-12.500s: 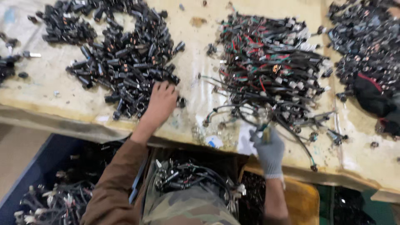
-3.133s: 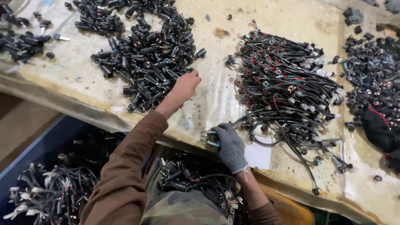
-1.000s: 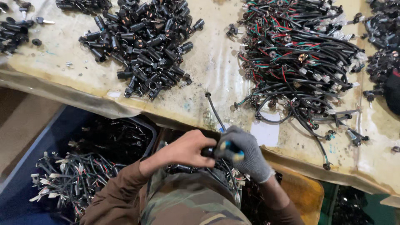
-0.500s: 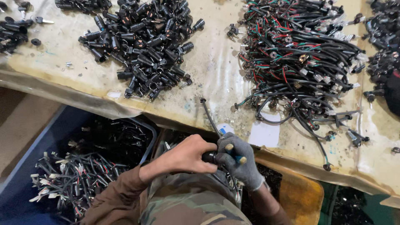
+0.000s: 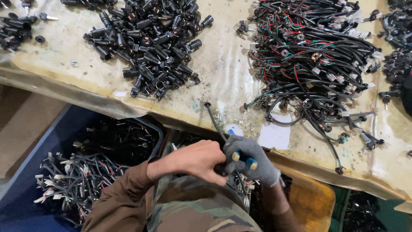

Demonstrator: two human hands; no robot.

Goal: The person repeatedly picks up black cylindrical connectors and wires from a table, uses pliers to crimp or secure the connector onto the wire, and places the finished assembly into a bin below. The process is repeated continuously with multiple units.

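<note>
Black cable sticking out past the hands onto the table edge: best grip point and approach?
Take the black cable on its bare stretch just behind the round tip, pinching across it from above. That part lies free on the table, angled up-left away from the left hand and gloved right hand, which already cover its lower end. Judged from one view.

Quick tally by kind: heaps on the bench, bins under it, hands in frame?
Heaps of black connector caps: 2, the big one and a smaller one at far left
Heaps of wired harnesses: 2
Bins: 2, blue bin and yellow bin
Hands: 2, bare left hand, gloved right hand, together on one black cable
Total: 8
</note>
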